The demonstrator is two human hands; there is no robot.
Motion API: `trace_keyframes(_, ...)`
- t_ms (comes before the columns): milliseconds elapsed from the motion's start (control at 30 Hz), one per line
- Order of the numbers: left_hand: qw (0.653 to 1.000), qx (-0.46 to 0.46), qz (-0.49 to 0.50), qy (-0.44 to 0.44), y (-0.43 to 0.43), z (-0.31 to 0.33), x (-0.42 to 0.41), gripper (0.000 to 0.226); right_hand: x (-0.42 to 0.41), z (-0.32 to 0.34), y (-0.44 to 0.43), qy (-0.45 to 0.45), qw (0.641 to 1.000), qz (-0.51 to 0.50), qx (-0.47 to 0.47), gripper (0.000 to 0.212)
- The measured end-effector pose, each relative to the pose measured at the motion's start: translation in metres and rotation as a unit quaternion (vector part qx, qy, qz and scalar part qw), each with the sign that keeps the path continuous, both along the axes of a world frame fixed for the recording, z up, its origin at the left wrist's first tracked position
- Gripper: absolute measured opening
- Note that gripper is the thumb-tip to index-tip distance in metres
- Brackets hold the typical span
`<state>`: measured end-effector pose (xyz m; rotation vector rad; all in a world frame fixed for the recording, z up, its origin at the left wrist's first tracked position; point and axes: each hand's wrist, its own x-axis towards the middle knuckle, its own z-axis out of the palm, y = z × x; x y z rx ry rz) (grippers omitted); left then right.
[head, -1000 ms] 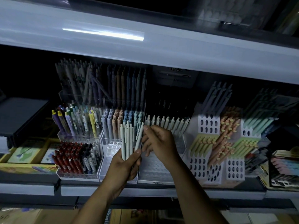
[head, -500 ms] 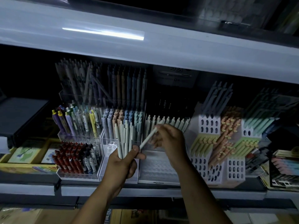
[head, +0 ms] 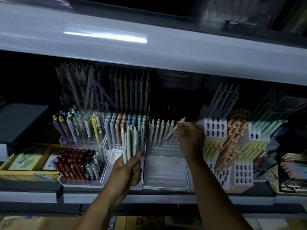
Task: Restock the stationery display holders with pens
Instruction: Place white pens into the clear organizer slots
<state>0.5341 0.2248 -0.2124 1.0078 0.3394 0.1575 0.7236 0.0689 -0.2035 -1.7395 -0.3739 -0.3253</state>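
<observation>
A bundle of pale pens (head: 128, 143) is being gripped upright by the left hand (head: 127, 170); one pale pen (head: 176, 128) is being pinched, tilted, by the right hand (head: 189, 138) over the clear holder's (head: 166, 171) back row, its front rows lying bare.

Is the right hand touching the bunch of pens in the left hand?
Apart. The head view shows the right hand over at the clear holder with one pale pen, while the left hand grips the pen bunch across a plain gap.
</observation>
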Motion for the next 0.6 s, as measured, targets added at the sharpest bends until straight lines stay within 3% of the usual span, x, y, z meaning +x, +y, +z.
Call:
trace_keyframes(200, 1.000, -0.019, -0.021, -0.008, -0.001, 0.003, -0.001, 0.026, 0.004, -0.018, 0.006, -0.043, 0.994, 0.013, -0.104, 0.027)
trace_keyframes(333, 0.998, -0.042, -0.034, -0.018, -0.001, 0.005, -0.002, 0.035, -0.002, -0.024, 0.011, -0.095, 0.971, -0.003, -0.220, 0.038)
trace_keyframes(600, 0.997, -0.071, -0.029, -0.021, -0.006, 0.010, -0.005, 0.029, -0.011, -0.022, 0.020, -0.111, 0.955, -0.030, -0.274, 0.040)
